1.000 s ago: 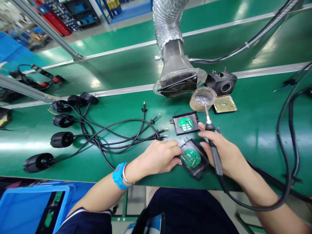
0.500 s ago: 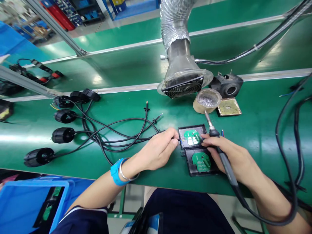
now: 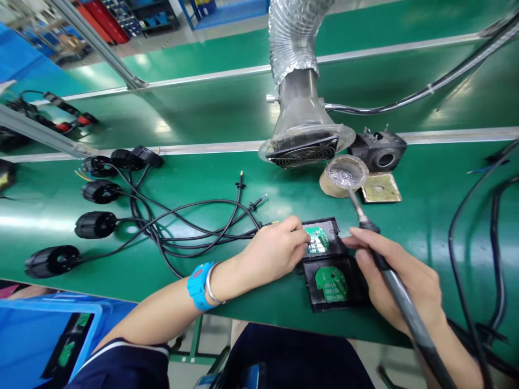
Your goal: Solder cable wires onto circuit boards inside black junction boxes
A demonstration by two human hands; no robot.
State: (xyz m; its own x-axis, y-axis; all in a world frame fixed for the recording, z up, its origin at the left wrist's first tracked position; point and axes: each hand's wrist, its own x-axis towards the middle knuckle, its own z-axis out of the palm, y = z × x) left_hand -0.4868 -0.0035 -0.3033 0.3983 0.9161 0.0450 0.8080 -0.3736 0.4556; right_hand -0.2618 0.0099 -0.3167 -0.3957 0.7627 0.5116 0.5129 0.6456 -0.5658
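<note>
While a soldering iron is gripped by the fingers of the right hand, the fingers of the left hand are drawn together at the upper black case; whether anything is pinched cannot be told. A green board is seated in it, just beside a lower case on the bench.

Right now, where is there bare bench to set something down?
Bare bench shows right of the yellow pad, up to the black cables, and beyond the tangled cords, between the black connectors and the fan hood. It is crowded around the two open black cases, between the left hand and the right hand with the soldering iron.
</note>
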